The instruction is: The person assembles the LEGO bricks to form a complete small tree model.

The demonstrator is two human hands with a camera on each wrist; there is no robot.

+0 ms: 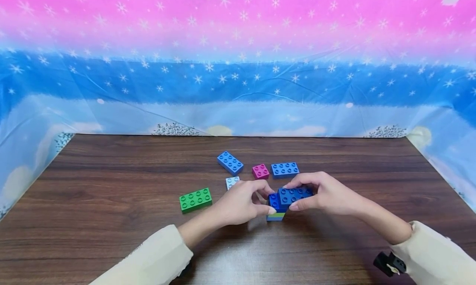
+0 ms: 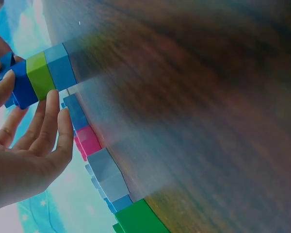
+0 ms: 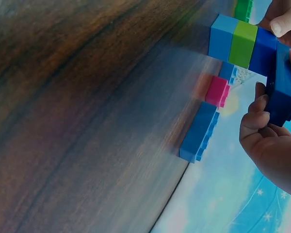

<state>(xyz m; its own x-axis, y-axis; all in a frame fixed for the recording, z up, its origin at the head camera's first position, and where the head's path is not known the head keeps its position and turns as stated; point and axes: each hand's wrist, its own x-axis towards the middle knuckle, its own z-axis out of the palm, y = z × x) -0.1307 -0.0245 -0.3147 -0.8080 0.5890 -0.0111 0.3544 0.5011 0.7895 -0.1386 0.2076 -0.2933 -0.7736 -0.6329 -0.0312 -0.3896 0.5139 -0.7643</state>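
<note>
A small stack stands on the table: a light blue brick (image 2: 60,68) at the bottom, a lime green brick (image 2: 40,75) above it, then a dark blue brick (image 1: 274,201). My left hand (image 1: 241,202) holds the stack at that dark blue brick, thumb on the near side and fingers on the far side. My right hand (image 1: 332,196) grips a longer dark blue brick (image 3: 282,92) by its sides. This longer brick lies over the right part of the stack's top and juts out to the right. Whether its studs are seated cannot be told.
Behind the hands lie a blue brick (image 1: 230,163), a pink brick (image 1: 260,171) and another blue brick (image 1: 284,170). A pale blue brick (image 1: 232,181) is partly hidden by the left hand. A green brick (image 1: 195,200) sits to the left. A snowflake-patterned cloth (image 1: 238,82) borders the table.
</note>
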